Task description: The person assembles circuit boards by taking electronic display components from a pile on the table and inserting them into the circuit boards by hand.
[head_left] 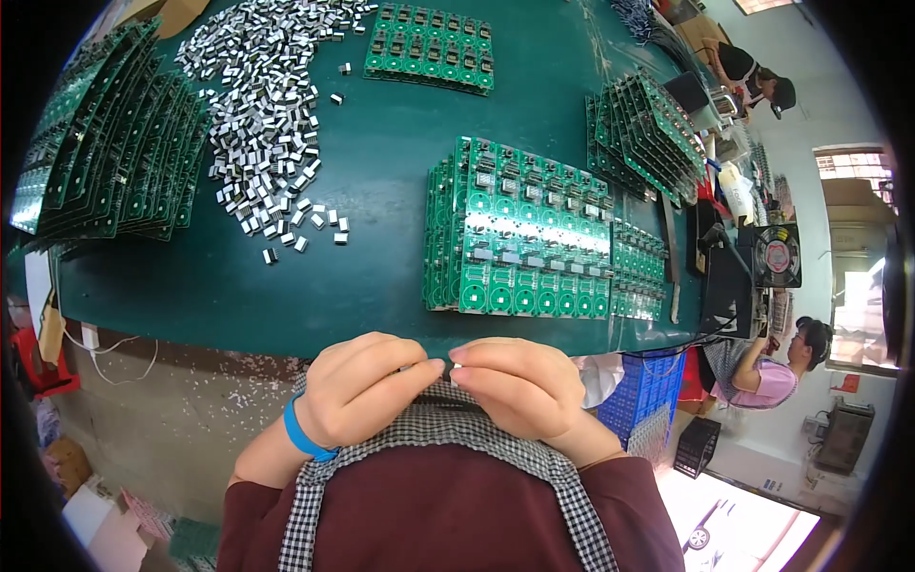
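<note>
Desk [372, 276], dark green, runs across the upper view, its near edge curving just in front of the body. Open surface stretches from the heap of loose components [262, 124] on the left to the stack of green circuit boards [538, 229] on the right, and a bare strip lies between the heap's nearest stragglers and the near edge. The stack stands close to that edge, so room there is narrow. Farther back, a flat group of boards [429, 48] has clear green on its near side. Upright boards [114, 143] fill the left end of the desk; tilted boards [648, 138] crowd the right. Beyond the right end stands a black fan [777, 255], and a blue crate [643, 400] sits below.

The 2 hands meet before the chest at the near edge, forearms angled inward, knuckles up. The left hand [367, 386], with a blue band [307, 431] at its wrist, points rightward; its thumb and fingers are pressed together, and whether anything sits between them cannot be told. The right hand [519, 381] points leftward, thumb and fingers pinching a small white piece [457, 365], just beside the left fingertips.
</note>
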Demonstrator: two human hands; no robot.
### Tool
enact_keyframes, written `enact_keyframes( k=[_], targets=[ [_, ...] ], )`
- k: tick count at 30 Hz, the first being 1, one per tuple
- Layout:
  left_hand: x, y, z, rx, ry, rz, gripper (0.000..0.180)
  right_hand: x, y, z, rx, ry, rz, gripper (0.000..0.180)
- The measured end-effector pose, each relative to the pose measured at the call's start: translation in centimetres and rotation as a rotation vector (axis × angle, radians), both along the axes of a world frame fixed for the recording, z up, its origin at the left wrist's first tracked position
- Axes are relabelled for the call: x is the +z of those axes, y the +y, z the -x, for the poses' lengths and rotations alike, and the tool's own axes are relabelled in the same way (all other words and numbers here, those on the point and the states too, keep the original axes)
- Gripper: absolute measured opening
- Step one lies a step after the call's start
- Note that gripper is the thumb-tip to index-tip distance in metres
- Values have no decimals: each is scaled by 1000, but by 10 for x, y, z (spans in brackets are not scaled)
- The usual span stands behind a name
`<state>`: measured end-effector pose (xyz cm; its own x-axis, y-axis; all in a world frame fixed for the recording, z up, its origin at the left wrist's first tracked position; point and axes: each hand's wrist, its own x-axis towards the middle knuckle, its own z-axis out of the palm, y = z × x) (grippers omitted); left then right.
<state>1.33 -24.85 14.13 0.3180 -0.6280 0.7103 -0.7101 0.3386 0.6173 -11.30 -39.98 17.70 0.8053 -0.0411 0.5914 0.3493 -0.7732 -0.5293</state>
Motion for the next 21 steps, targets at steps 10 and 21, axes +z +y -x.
enact_keyframes(
  k=[10,21],
  targets=[
    [1,7,-5,-81,126,-37,23,24,-8,-9,-125,196,-181,25],
    [-10,-1,-3,21,220,-423,18,26,-29,-33,-263,225,304,23]
  ],
)
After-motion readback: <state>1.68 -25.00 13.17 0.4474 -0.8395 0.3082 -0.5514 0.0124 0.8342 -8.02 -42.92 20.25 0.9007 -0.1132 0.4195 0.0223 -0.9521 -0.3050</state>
